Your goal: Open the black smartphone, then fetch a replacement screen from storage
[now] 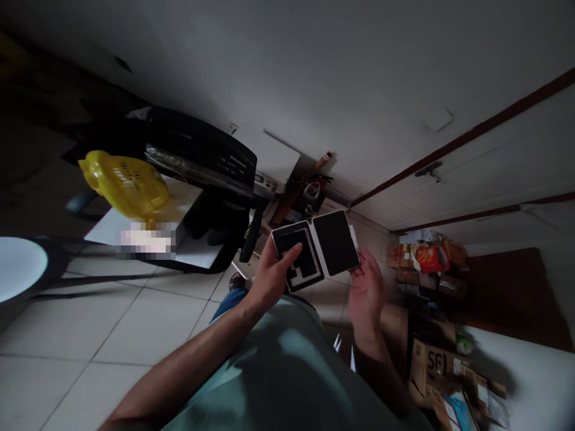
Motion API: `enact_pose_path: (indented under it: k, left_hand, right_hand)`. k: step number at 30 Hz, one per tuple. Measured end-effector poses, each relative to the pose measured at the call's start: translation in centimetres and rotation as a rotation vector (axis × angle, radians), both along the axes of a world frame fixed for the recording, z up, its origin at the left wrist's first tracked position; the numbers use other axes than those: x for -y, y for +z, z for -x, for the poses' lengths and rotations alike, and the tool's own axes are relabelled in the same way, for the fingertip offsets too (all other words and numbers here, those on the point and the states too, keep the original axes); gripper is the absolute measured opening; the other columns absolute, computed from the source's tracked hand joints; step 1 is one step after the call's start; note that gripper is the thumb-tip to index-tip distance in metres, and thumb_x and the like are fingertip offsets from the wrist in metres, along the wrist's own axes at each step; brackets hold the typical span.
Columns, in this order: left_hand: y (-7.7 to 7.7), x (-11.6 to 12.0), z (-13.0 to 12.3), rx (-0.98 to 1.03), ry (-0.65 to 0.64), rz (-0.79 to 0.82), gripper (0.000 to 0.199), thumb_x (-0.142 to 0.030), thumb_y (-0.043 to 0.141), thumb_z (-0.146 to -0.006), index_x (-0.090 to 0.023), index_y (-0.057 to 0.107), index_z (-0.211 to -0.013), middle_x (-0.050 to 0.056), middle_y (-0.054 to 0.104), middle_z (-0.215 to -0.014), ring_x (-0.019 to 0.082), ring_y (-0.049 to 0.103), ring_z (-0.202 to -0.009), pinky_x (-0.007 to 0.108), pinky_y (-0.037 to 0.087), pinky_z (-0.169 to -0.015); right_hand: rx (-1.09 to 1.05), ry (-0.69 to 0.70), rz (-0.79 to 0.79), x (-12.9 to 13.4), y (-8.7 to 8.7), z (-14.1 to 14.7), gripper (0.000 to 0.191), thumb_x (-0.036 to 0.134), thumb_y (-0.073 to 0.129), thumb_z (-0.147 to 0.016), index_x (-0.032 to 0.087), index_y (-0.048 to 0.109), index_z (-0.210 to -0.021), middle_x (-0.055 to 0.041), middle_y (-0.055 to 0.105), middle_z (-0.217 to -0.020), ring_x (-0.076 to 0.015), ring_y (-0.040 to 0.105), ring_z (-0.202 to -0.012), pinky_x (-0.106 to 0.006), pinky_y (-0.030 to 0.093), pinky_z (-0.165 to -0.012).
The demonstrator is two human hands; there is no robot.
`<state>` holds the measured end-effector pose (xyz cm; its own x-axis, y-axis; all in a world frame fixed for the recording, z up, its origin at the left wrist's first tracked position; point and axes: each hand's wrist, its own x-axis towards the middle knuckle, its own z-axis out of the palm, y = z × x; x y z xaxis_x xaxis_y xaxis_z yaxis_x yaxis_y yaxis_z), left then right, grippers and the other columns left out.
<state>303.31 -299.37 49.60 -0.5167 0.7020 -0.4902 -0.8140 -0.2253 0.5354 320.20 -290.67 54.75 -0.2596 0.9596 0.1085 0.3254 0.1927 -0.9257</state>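
A small tablet or e-reader in a folding cover [335, 242] lies opened out flat in front of my body. My left hand [274, 269] grips its left half, with the thumb on the dark screen, which shows light reflections. At the outer edge of the dark right-hand flap is my right hand [366, 281], fingers curled behind that edge and pinching it. The fingertips under the cover are hidden.
To the left, a black office chair [202, 149] holds a yellow plastic basket [130, 185] and a white sheet or board. A round white stool top [20, 269] is at far left. Cardboard boxes [438, 365] pile up on the right, near a white door with a handle [430, 170].
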Motion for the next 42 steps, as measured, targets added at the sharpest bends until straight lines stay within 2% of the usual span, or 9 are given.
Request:
enact_pose_path:
  k: [3,6,9,14,20,26,32,36,42]
  left_hand:
    - [0.3,-0.2,0.4,0.12,-0.037,-0.032,0.067,-0.074,0.082,-0.082,-0.024,0.07,-0.125,0.005,0.08,-0.112,0.03,0.075,-0.107,0.043,0.063,-0.095]
    - [0.3,-0.3,0.6,0.191,-0.065,-0.069,0.082,-0.09,0.065,-0.084,-0.02,0.07,-0.127,0.013,0.08,-0.123,0.038,0.072,-0.124,0.051,0.062,-0.101]
    - [0.2,-0.3,0.3,0.201,-0.034,-0.024,0.068,-0.067,0.088,-0.08,-0.022,0.069,-0.127,0.011,0.082,-0.122,0.036,0.075,-0.122,0.049,0.063,-0.101]
    - [-0.3,0.0,0.1,0.114,-0.073,-0.035,0.055,-0.044,0.095,-0.077,-0.02,0.072,-0.121,0.007,0.084,-0.111,0.027,0.08,-0.1,0.036,0.066,-0.083]
    - [-1.0,0.5,0.8,-0.067,-0.183,-0.024,0.05,-0.045,0.097,-0.075,-0.014,0.079,-0.108,0.009,0.084,-0.098,0.02,0.078,-0.083,0.034,0.067,-0.079]
    - [-0.8,1.2,1.1,-0.289,-0.193,0.018,0.042,-0.045,0.09,-0.082,-0.016,0.078,-0.11,0.007,0.083,-0.093,0.019,0.076,-0.08,0.033,0.064,-0.076]
    - [0.4,2.4,0.6,-0.944,-0.425,0.051,0.024,-0.034,0.068,-0.099,-0.018,0.08,-0.113,0.005,0.079,-0.092,0.017,0.07,-0.076,0.028,0.053,-0.069]
    - [1.1,2.6,0.2,-1.181,-0.475,0.014,0.023,-0.029,0.061,-0.103,-0.017,0.079,-0.109,0.004,0.075,-0.088,0.016,0.066,-0.074,0.028,0.048,-0.071]
    - [0.8,2.8,0.7,-1.124,-0.601,0.025,0.022,-0.03,0.062,-0.101,-0.019,0.08,-0.11,0.003,0.078,-0.085,0.018,0.067,-0.073,0.031,0.049,-0.071]
  right_hand:
    - [-0.208,0.178,0.113,1.4,-0.4,0.1,0.057,0.064,0.04,-0.109,0.024,0.081,-0.114,-0.0116,0.082,-0.116,-0.0308,0.075,-0.121,-0.05,0.056,-0.105]
    - [-0.191,0.104,0.209,2.8,-0.8,0.3,0.049,0.062,0.055,-0.107,0.023,0.083,-0.1,-0.0104,0.083,-0.108,-0.0306,0.073,-0.12,-0.048,0.053,-0.107]
    - [-0.133,-0.043,0.389,3.6,-1.9,1.0,0.042,0.057,0.077,-0.096,0.023,0.077,-0.12,-0.009,0.081,-0.121,-0.0258,0.074,-0.11,-0.041,0.057,-0.097]
    - [-0.252,0.073,0.785,4.3,-3.4,2.5,0.053,0.052,0.093,-0.081,0.019,0.074,-0.119,-0.0114,0.082,-0.115,-0.0231,0.076,-0.089,-0.035,0.062,-0.074]
    - [-0.258,-0.032,0.585,3.5,-3.7,2.6,0.046,0.045,0.095,-0.079,0.019,0.075,-0.11,-0.0079,0.082,-0.107,-0.0194,0.074,-0.085,-0.03,0.059,-0.071]
    - [-0.152,0.136,0.554,2.1,-4.0,1.5,0.039,0.043,0.087,-0.088,0.02,0.074,-0.116,-0.0099,0.081,-0.115,-0.0244,0.075,-0.099,-0.04,0.063,-0.089]
    - [0.202,0.548,0.016,-3.5,1.5,1.9,0.065,0.044,0.086,-0.092,0.034,0.061,-0.152,-0.0086,0.068,-0.148,-0.0295,0.061,-0.141,-0.047,0.05,-0.118]
    - [0.43,0.89,-0.102,-5.5,4.3,3.4,0.02,0.044,0.075,-0.104,0.028,0.081,-0.115,-0.0055,0.078,-0.106,-0.0226,0.072,-0.102,-0.035,0.055,-0.095]
    - [0.369,0.881,-0.072,-4.9,3.4,3.6,0.025,0.046,0.072,-0.105,0.023,0.079,-0.098,-0.0031,0.072,-0.088,-0.0188,0.065,-0.082,-0.031,0.049,-0.077]
